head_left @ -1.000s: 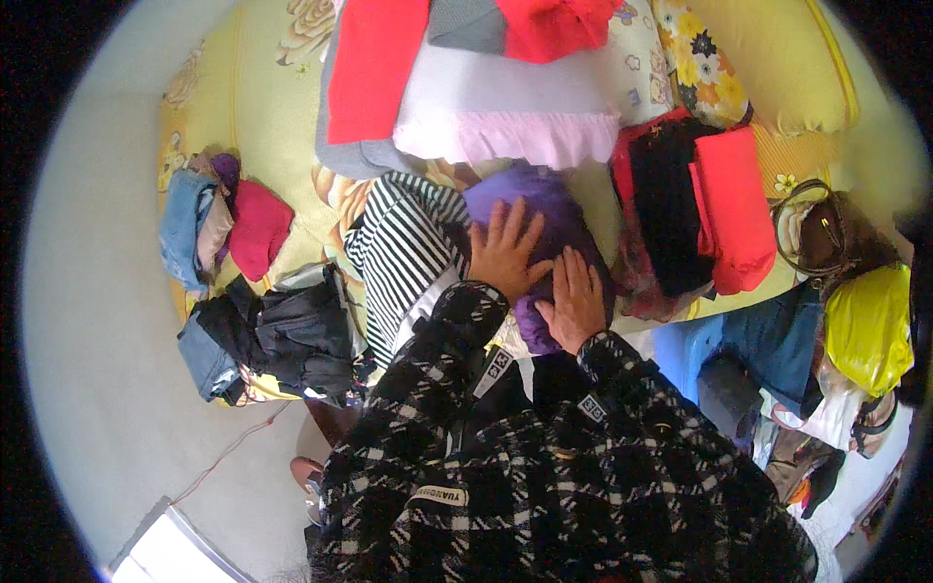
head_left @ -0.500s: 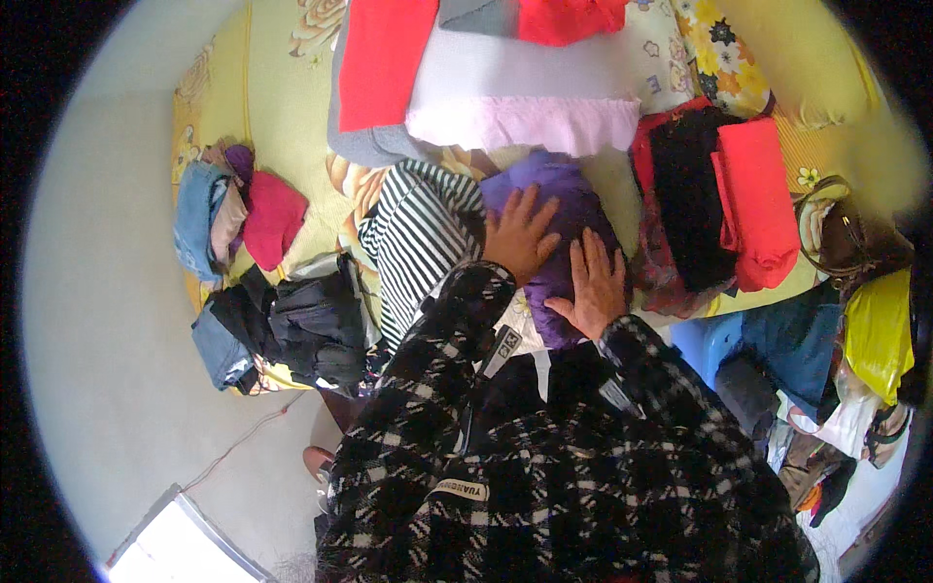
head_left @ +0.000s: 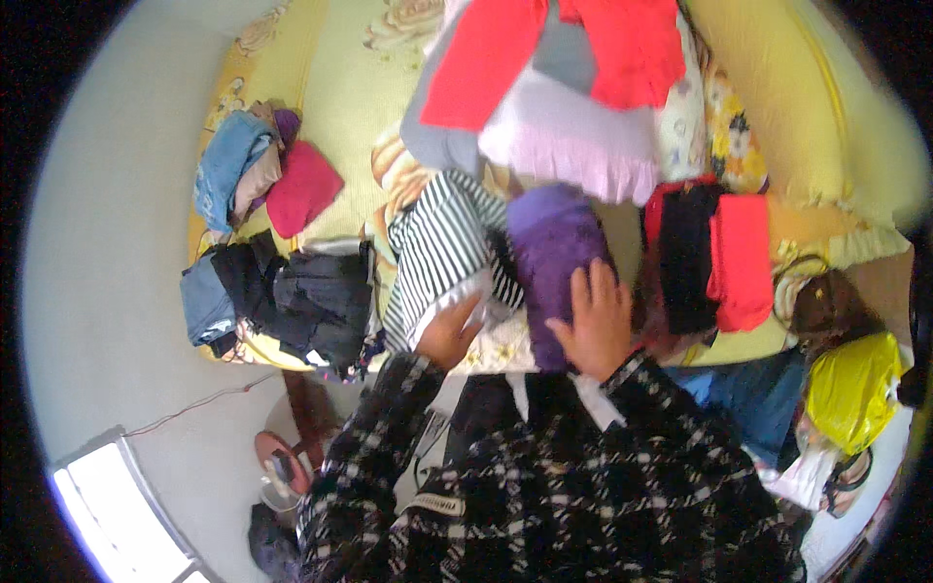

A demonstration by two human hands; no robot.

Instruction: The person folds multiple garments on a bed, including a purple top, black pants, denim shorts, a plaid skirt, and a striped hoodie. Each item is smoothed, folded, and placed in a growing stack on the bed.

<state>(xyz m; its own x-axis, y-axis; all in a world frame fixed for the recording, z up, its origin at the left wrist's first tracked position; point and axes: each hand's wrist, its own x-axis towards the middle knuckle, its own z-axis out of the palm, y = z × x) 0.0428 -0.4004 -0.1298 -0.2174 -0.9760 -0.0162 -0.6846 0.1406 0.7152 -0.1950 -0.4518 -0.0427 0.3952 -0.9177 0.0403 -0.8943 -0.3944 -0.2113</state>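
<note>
Yellow floral bedspread (head_left: 335, 73): one folded purple garment (head_left: 559, 233) is lying just right of a striped top (head_left: 437, 243); likely soft, light, best gripped along both sides. Right hand (head_left: 596, 325): resting on it, fingers slightly spread. Left hand (head_left: 449, 333): touching the top; pinching or not, unclear.

A head-worn fisheye looks down at the nearby hands (head_left: 596, 325).

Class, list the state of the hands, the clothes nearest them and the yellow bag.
Purple garment, folded into a bundle.
Striped garment, loosely bunched.
Right hand, open, resting on the bundle.
Left hand, at the striped one's near end; grip unclear.
Black garment, folded.
Red garment beside it, folded.
Yellow bag, bulging.
</note>
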